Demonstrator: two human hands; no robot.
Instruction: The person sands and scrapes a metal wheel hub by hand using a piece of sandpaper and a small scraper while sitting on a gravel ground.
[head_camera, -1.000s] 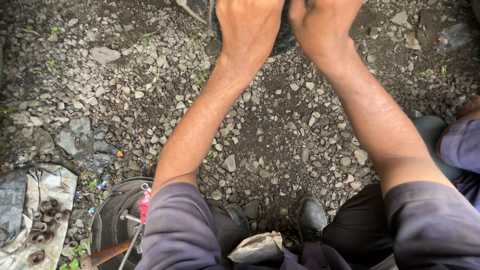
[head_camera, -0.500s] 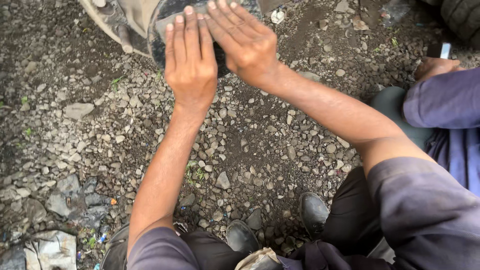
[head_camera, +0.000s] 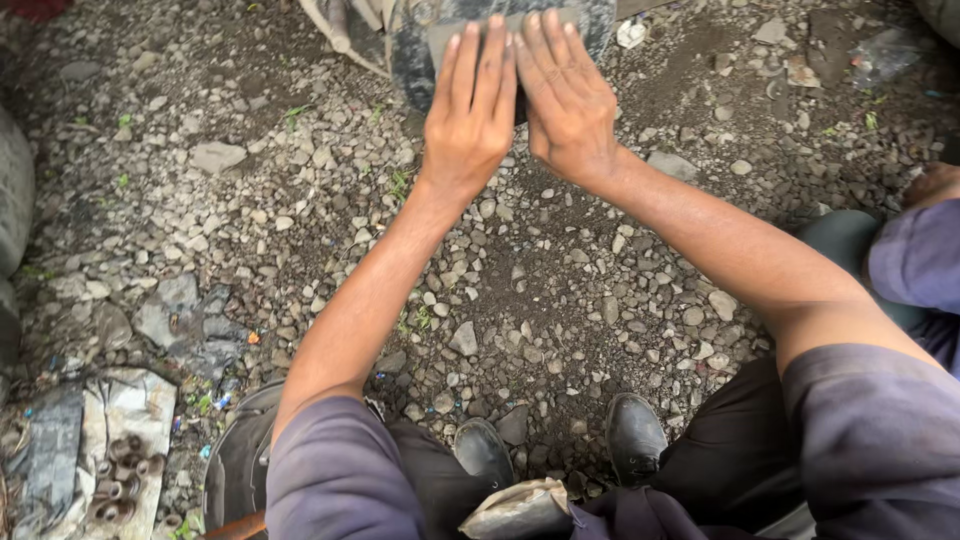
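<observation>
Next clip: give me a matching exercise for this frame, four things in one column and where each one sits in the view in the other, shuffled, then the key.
Things
1. left hand
2. black shoes
3. small rusty metal parts
4. dark flat piece

Places
A. bottom left corner, on a dirty cloth
B. top centre, under both hands
C. lower middle, on the gravel
D. pressed flat, fingers together, beside the right hand

Pairs: 1-D, 2-C, 3-A, 4-B
</observation>
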